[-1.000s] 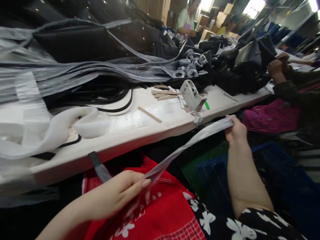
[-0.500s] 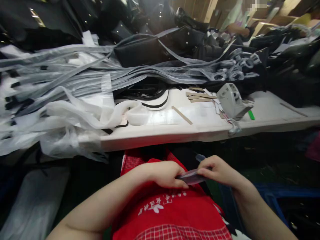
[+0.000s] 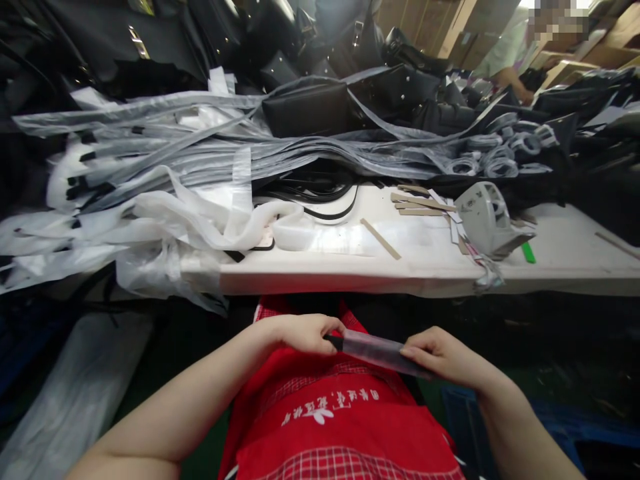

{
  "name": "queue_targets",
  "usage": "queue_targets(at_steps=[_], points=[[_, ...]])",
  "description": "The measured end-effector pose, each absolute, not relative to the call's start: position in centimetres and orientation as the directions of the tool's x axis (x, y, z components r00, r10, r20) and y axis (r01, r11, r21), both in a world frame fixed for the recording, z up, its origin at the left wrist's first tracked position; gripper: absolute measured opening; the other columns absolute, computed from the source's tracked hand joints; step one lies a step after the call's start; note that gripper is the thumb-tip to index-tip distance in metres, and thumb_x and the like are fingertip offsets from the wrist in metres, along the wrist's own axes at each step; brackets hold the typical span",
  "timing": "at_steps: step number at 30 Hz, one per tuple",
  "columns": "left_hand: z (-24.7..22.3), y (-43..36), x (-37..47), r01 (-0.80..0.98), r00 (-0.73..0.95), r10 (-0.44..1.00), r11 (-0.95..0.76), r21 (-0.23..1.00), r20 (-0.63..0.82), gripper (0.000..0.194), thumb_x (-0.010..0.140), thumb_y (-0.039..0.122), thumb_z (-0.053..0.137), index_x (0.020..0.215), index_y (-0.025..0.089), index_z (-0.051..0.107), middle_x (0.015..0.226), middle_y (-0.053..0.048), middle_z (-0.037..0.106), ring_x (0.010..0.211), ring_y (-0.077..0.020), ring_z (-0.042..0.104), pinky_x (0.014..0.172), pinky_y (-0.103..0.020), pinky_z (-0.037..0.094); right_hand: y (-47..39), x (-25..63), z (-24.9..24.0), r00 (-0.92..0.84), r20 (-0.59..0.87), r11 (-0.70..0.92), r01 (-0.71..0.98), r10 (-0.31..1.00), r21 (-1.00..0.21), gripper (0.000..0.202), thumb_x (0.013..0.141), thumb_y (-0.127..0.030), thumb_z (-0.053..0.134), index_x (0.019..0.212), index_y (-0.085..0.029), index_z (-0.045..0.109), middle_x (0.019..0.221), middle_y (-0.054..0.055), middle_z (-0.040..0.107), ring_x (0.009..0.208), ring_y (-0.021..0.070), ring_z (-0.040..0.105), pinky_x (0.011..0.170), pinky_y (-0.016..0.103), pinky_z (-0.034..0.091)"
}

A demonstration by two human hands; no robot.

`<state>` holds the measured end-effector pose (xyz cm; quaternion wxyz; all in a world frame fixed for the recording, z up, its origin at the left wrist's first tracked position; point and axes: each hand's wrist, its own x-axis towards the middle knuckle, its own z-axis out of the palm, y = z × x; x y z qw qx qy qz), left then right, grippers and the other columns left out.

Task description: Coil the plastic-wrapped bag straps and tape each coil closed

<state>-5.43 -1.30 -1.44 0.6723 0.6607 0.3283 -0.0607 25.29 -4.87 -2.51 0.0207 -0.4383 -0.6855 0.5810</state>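
Your left hand (image 3: 311,333) is pinching the strap (image 3: 336,343) at nine o'clock of the sleeve (image 3: 374,349); your right hand (image 3: 434,350) is gripping its three o'clock, above your apron (image 3: 377,423). Over-pulling would likely be tearing it.

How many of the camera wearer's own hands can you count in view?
2: the left hand at the black end of the plastic-covered strap, the right hand farther right along it. Neither is wholly hidden.

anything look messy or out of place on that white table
Mildly: one tan strip lies alone, aslant, on the white table, apart from the strip pile beside the grey dispenser. Whitish plastic sags over the table's front edge at left, which looks untidy. No clear spill or damage shows.
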Motion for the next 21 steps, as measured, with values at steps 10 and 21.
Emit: queue_targets(at_steps=[10, 21], points=[[-1.7, -1.9, -5.0, 0.634, 0.615, 0.333, 0.329, 0.699, -0.715, 0.067, 0.071, 0.083, 0.044, 0.085, 0.018, 0.058, 0.056, 0.002, 0.048, 0.048, -0.0124, 0.043, 0.047, -0.023, 0.032, -4.6, 24.1, -2.6, -0.576, -0.439, 0.094, 0.672, 0.69, -0.734, 0.054, 0.092, -0.052, 0.043, 0.053, -0.015, 0.049, 0.05, -0.002, 0.04, 0.048, 0.0081, 0.033, 0.047, 0.022, 0.024], [-1.8, -2.2, -4.0, 0.582, 0.596, 0.289, 0.486, 0.651, -0.749, 0.065, 0.07, 0.085, 0.041, 0.064, 0.021, 0.045, 0.043, 0.004, 0.04, 0.04, -0.0103, 0.033, 0.044, -0.024, 0.028, -4.2, 22.7, -2.4, -0.597, -0.433, 0.094, 0.652, 0.676, -0.753, 0.051, 0.091, -0.048, 0.045, 0.052, -0.015, 0.045, 0.049, -0.003, 0.039, 0.048, 0.0078, 0.03, 0.046, 0.022, 0.021]])
